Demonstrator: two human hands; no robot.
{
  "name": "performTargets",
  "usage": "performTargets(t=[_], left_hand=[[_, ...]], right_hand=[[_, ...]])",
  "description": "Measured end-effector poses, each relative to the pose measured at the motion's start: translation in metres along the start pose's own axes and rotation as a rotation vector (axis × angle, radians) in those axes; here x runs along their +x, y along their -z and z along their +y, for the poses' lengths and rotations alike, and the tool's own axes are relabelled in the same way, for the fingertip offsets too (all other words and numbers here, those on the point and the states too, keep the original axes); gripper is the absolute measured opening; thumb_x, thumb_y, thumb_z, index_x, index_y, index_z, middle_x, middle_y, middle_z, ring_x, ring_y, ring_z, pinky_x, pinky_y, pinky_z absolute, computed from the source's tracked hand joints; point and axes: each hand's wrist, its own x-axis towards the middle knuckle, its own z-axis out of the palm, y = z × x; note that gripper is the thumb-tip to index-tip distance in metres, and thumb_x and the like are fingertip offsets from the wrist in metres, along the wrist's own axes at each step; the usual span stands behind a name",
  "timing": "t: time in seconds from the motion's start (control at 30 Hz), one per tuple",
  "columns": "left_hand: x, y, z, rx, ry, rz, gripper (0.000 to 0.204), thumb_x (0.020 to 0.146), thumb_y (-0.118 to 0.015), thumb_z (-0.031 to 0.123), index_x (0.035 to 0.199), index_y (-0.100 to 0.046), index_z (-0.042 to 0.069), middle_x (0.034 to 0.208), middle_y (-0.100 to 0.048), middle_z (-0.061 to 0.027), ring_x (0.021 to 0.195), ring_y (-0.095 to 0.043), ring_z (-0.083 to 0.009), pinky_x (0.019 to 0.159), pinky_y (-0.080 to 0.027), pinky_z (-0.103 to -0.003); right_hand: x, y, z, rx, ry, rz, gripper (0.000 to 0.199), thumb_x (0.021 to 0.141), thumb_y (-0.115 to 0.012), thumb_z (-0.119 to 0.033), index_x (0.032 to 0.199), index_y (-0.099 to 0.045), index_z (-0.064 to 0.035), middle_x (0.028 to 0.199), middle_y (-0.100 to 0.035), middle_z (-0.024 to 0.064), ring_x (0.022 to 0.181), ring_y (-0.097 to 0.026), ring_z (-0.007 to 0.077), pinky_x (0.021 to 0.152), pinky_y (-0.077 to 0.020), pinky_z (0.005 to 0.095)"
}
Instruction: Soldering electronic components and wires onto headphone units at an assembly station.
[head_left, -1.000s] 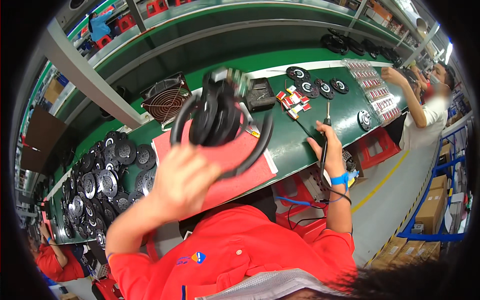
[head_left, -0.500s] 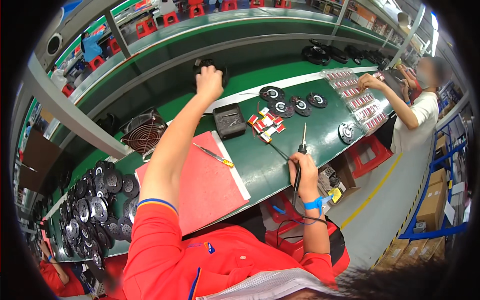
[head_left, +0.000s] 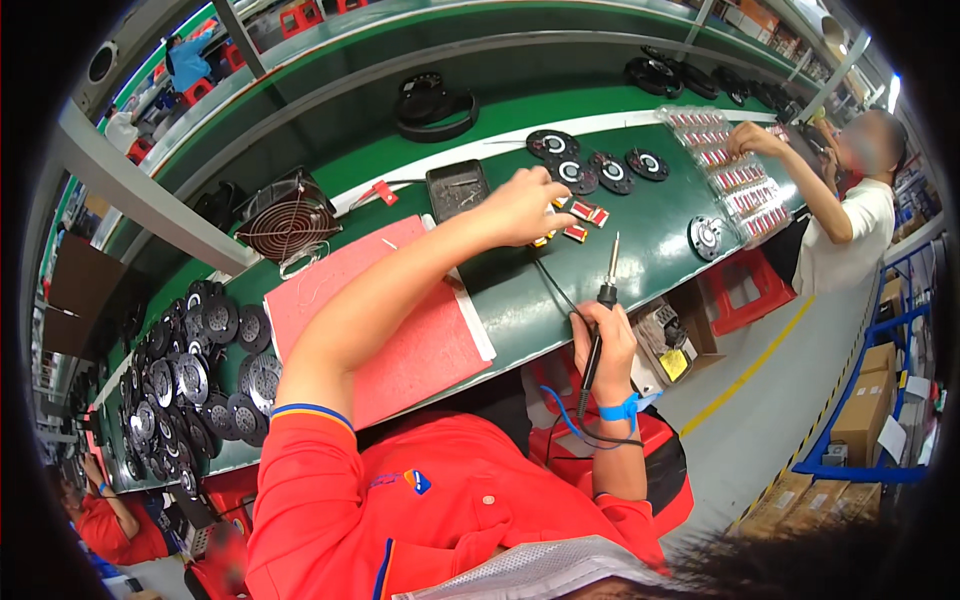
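Since the earlier frame your left hand point(head_left: 520, 205) has come back from the far shelf, where the black fan assembly point(head_left: 432, 103) now sits on its own, and it has dropped onto the green bench point(head_left: 660, 250) over the small red and yellow parts point(head_left: 577, 222). That reads as one piece put away and your attention turning to the little components. Your left hand's fingers curl down onto the near-left end of that cluster, touching it, though you cannot tell from this view whether a part is actually pinched between them. Your right hand point(head_left: 605, 352) is clenched around the handle of the soldering iron point(head_left: 603, 300), held upright with its tip pointing to the far side, near the parts but clear of them and to their near right. Just left of your left hand lies a dark tray point(head_left: 457, 188), and nearer you the red mat point(head_left: 400, 320) covers the bench edge. Beyond the parts, round black discs point(head_left: 590, 165) lie in a loose row. Far right, another person's hand point(head_left: 745, 140) rests on the clear blister trays point(head_left: 735, 175). Stacked black fans point(head_left: 190, 370) crowd the left end.
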Motion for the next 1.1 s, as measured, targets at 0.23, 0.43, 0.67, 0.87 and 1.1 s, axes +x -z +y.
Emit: performTargets(t=[0.23, 0.43, 0.67, 0.87, 1.1], left_hand=[[-0.097, 0.012, 0.024, 0.051, 0.059, 0.005, 0.030, 0.078, -0.068, 0.016, 0.103, -0.060, 0.001, 0.110, -0.054, -0.0172, 0.106, -0.051, -0.0351, 0.090, -0.044, -0.040], [-0.084, -0.041, 0.045, 0.061, -0.199, 0.142, 0.060, 0.076, -0.070, 0.032, 0.122, -0.050, 0.000, 0.135, -0.039, -0.0225, 0.126, -0.036, -0.0393, 0.103, -0.035, -0.046], [-0.003, -0.067, 0.021, 0.318, 0.085, 0.112, 0.052, 0.077, -0.057, 0.056, 0.121, -0.060, 0.030, 0.149, -0.030, -0.0120, 0.136, -0.024, -0.0415, 0.099, -0.017, -0.069], [-0.014, -0.069, 0.022, 0.256, -0.002, 0.020, 0.045, 0.086, -0.052, 0.047, 0.127, -0.055, 0.027, 0.139, -0.045, -0.0101, 0.132, -0.032, -0.0382, 0.100, -0.022, -0.063], [-0.073, -0.047, 0.056, 0.288, -0.071, 0.022, 0.059, 0.083, -0.056, 0.053, 0.133, -0.050, 0.023, 0.142, -0.038, -0.0150, 0.130, -0.034, -0.0386, 0.101, -0.027, -0.057]], right_hand=[[0.023, 0.007, -0.007, -0.015, 0.073, 0.081, 0.025, 0.075, -0.069, 0.007, 0.093, -0.054, -0.0029, 0.083, -0.064, 0.0096, 0.064, -0.057, 0.0225, 0.058, -0.0467, 0.0309], [0.078, 0.010, -0.018, -0.036, 0.128, 0.135, 0.023, 0.075, -0.069, 0.006, 0.092, -0.056, -0.0034, 0.079, -0.061, 0.0084, 0.065, -0.058, 0.0216, 0.056, -0.0462, 0.0292], [0.100, 0.007, -0.023, -0.036, 0.213, 0.125, 0.024, 0.074, -0.069, 0.006, 0.093, -0.057, -0.0033, 0.079, -0.061, 0.0092, 0.064, -0.058, 0.0229, 0.058, -0.0464, 0.0312], [0.091, 0.019, -0.004, -0.080, 0.047, 0.121, 0.020, 0.077, -0.069, 0.003, 0.093, -0.058, -0.0045, 0.077, -0.059, 0.0052, 0.067, -0.058, 0.0129, 0.060, -0.0472, 0.0245], [0.091, 0.024, 0.019, -0.058, -0.003, 0.116, 0.021, 0.080, -0.068, 0.002, 0.096, -0.056, -0.0049, 0.076, -0.059, 0.0028, 0.067, -0.056, 0.0103, 0.062, -0.0467, 0.0235]])
